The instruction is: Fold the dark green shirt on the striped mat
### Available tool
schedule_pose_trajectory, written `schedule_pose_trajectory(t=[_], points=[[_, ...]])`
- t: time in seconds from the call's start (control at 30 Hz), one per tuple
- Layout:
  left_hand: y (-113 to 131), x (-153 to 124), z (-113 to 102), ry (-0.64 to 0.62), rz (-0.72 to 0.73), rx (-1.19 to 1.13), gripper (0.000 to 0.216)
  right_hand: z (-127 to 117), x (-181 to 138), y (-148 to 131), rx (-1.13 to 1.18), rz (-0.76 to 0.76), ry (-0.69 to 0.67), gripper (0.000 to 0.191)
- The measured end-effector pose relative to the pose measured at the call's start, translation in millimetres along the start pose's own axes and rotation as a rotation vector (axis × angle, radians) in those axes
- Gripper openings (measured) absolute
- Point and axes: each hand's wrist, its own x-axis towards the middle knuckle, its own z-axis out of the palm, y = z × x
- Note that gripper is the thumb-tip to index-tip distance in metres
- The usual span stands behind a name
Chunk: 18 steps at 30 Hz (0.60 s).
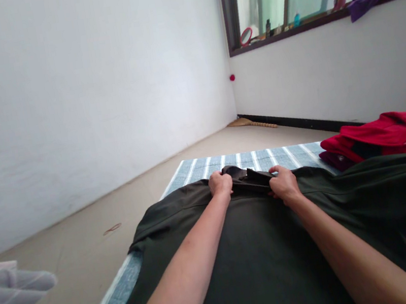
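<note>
A dark green shirt (pixel 257 251) lies spread flat on a blue-and-white striped mat (pixel 228 163) on the floor. My left hand (pixel 220 183) is closed on the left side of the shirt's collar at its far edge. My right hand (pixel 284 183) pinches the collar's right side, fingers curled into the fabric. The collar (pixel 247 176) is bunched up between the two hands. Both forearms reach out over the shirt's body.
A pile of red clothing (pixel 385 136) sits on the mat at the right. White cloth (pixel 2 297) lies at the lower left. A broom (pixel 252 122) rests in the far corner. A window sill (pixel 306 22) holds small items. Bare floor (pixel 95 225) stretches left.
</note>
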Motion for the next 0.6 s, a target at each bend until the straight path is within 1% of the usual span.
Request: schedule_pose_trajectory(t=[0.1, 0.17, 0.2, 0.27, 0.33, 0.37, 0.4, 0.43, 0.53, 0.6], points=[[6.3, -7.4, -4.0, 0.057, -0.14, -0.097, 0.016, -8.6, -12.8, -10.1, -0.094, -0.065, 0.026, 0.054], [10.7, -14.7, -11.7, 0.04, -0.201, -0.184, 0.019, -11.8, -21.5, -18.3, -0.149, -0.135, 0.042, 0.06], [12.6, -18.5, -16.5, 0.02, -0.225, -0.229, 0.019, -12.5, -25.1, -22.1, -0.174, -0.193, 0.05, 0.063], [15.2, -25.4, -26.3, -0.035, -0.263, -0.314, 0.017, -12.3, -30.1, -28.6, -0.23, -0.388, 0.052, 0.066], [15.3, -30.4, -34.8, -0.092, -0.285, -0.383, 0.013, -10.8, -31.4, -33.8, -0.264, -0.592, 0.025, 0.062], [14.4, -32.1, -38.0, -0.111, -0.289, -0.409, 0.011, -9.6, -30.8, -36.3, -0.267, -0.659, 0.008, 0.059], [12.9, -33.4, -40.4, -0.121, -0.288, -0.427, 0.009, -8.3, -29.2, -38.9, -0.259, -0.683, -0.004, 0.055], [10.8, -34.4, -41.9, -0.123, -0.283, -0.441, 0.008, -6.8, -26.8, -41.7, -0.24, -0.668, -0.01, 0.052], [2.9, -36.4, -41.6, -0.112, -0.233, -0.473, 0.006, -0.8, -14.0, -50.6, -0.182, -0.572, -0.015, 0.051], [-2.3, -37.4, -39.1, -0.101, -0.173, -0.492, 0.013, 4.2, -1.3, -55.5, -0.137, -0.505, -0.031, 0.056]])
